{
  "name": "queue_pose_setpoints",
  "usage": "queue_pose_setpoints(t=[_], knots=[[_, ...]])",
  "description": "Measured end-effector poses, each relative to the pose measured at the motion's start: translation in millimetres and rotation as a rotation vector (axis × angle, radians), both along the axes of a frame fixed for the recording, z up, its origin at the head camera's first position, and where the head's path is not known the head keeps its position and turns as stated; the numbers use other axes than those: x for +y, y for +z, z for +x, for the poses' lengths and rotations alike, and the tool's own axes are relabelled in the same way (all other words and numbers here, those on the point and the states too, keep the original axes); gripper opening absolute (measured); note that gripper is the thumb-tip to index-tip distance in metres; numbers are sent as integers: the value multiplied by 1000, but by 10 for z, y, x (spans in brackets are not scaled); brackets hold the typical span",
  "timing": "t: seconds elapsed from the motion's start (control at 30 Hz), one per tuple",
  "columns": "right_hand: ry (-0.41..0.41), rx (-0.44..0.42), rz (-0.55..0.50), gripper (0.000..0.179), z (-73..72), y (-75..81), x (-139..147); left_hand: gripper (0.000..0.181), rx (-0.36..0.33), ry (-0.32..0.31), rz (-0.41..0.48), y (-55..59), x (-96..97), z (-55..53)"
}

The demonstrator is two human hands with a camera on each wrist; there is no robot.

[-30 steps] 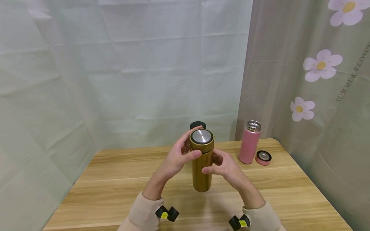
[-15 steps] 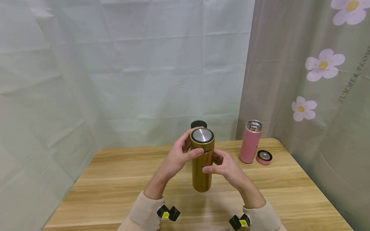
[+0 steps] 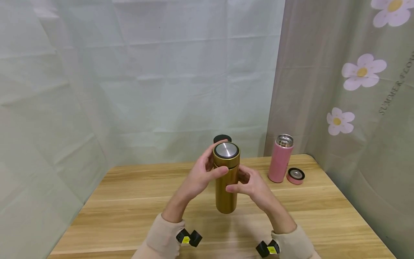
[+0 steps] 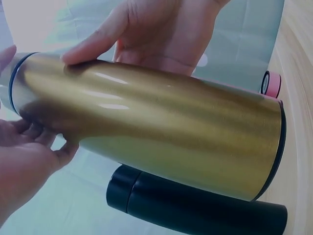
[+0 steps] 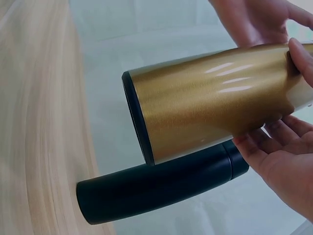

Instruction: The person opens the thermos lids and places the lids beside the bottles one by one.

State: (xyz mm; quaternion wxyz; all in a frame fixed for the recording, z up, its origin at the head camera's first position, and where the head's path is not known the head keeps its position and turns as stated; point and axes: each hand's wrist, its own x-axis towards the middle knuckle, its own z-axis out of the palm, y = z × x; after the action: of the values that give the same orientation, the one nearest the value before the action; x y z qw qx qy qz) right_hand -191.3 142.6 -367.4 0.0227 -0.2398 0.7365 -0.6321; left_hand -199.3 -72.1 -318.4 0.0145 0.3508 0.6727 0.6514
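A gold thermos [image 3: 226,196] stands upright in both hands, its lid [image 3: 226,150] on and topped with a silver disc. The left hand [image 3: 201,175] grips it near the top, thumb across the seam under the lid and fingers behind. Lower down, the right hand [image 3: 253,187] holds the body from the right, its thumb in front and other fingers partly hidden. In the right wrist view, the base of the gold thermos [image 5: 139,117] is off the wooden table [image 5: 44,147].
Behind the gold thermos stands a black bottle [image 5: 161,186], mostly hidden in the head view. At the back right, a lidless pink thermos [image 3: 280,162] stands beside its pink lid [image 3: 295,176], which lies inner side up. Curtains [image 3: 181,90] close off the back and sides.
The left thumb has shifted slightly rightward along the seam under the lid. Both hands keep their hold, and the gold thermos has barely moved.
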Motion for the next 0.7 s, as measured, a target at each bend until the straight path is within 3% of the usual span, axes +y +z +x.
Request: queue_pose_setpoints(t=[0.17, 0.47, 0.7], knots=[[32, 20, -17, 51, 10, 11, 14, 78, -8, -8, -16, -8, -21, 0], [26, 20, -15, 50, 21, 25, 13, 74, -16, 54, 60, 1, 26, 21], [31, 22, -14, 52, 18, 27, 9, 83, -9, 6, 54, -15, 18, 8]])
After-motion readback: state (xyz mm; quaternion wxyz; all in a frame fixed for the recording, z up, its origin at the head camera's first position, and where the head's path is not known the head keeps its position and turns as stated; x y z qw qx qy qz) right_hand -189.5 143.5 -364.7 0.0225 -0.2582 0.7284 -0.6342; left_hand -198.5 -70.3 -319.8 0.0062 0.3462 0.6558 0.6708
